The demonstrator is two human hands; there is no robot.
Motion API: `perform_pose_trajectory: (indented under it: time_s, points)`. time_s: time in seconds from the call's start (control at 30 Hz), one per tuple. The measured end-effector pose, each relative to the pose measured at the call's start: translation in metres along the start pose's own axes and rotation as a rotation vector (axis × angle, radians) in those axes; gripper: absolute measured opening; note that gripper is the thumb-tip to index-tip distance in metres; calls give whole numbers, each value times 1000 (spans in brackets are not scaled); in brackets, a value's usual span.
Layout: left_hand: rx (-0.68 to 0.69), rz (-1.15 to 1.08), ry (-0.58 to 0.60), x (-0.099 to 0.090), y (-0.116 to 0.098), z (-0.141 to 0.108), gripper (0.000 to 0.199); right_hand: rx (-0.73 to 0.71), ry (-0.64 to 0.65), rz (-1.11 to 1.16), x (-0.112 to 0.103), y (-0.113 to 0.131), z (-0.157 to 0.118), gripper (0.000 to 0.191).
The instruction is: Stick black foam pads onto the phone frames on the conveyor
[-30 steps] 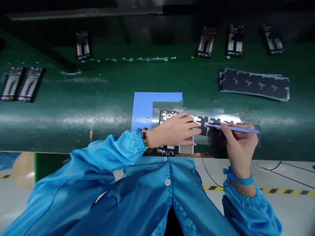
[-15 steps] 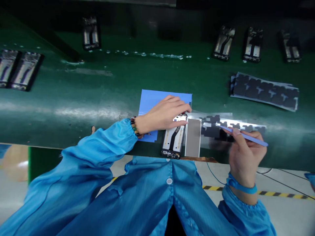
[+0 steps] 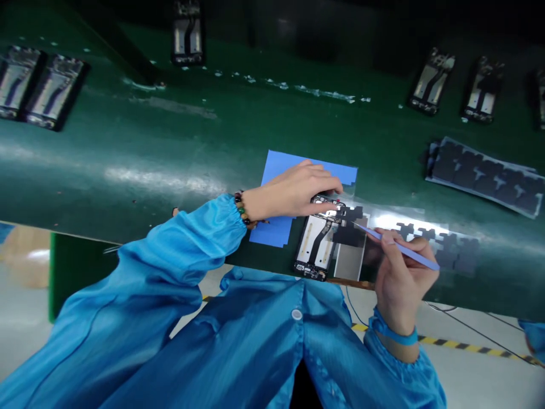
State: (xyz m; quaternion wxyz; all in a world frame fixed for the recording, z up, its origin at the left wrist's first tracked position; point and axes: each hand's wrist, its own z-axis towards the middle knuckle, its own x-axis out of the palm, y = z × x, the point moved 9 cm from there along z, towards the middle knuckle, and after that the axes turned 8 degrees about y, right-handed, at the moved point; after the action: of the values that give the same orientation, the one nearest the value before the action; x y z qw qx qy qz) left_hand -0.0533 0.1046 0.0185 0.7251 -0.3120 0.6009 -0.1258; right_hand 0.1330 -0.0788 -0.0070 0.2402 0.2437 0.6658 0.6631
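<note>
My left hand [image 3: 298, 188] is bent over the upper end of an opened phone [image 3: 315, 247], thumb across its board and fingers at the far edge, holding it on the table. Between the thumb and fingers of my right hand [image 3: 404, 264] is a pair of blue tweezers [image 3: 411, 254]. Their tips point left and hold a black die-cut sticker [image 3: 351, 218] just beside the phone's upper right side. Whether the sticker touches the phone I cannot tell. A clear sheet of black stickers [image 3: 451, 244] lies beneath and beyond my right hand.
Blue sheets [image 3: 272, 230] lie under my left wrist. Right of the phone is a grey, white-edged strip [image 3: 349, 261]. Stacked sticker sheets [image 3: 487, 176] sit at the right. More opened phones lie at the back [image 3: 432, 82] and far left [image 3: 55, 94]. The table's front edge is close to me.
My right hand has moved left with the tweezers, bringing a black sticker off the sheet to the phone. My left hand stays at the phone's top. The view has shifted and tilted slightly.
</note>
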Motion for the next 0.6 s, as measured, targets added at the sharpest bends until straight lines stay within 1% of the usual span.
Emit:
perform_pose_trajectory:
  time_s: [0.07, 0.13, 0.3, 0.4, 0.6]
  points:
    - [34, 4, 62, 1, -3, -10, 34, -20, -6, -34, 10, 2, -7, 38]
    - [32, -11, 94, 3, -3, -16, 41, -48, -30, -55, 18, 4, -14, 37]
    - [18, -41, 91, 8, -4, -18, 41, -87, -66, -42, 34, 6, -22, 35]
    - [20, -43, 85, 8, -5, -18, 40, -87, -63, -43, 37, 3, -22, 35]
    - [36, -32, 74, 8, -3, -20, 38, -90, -75, -81, 35, -1, -22, 36]
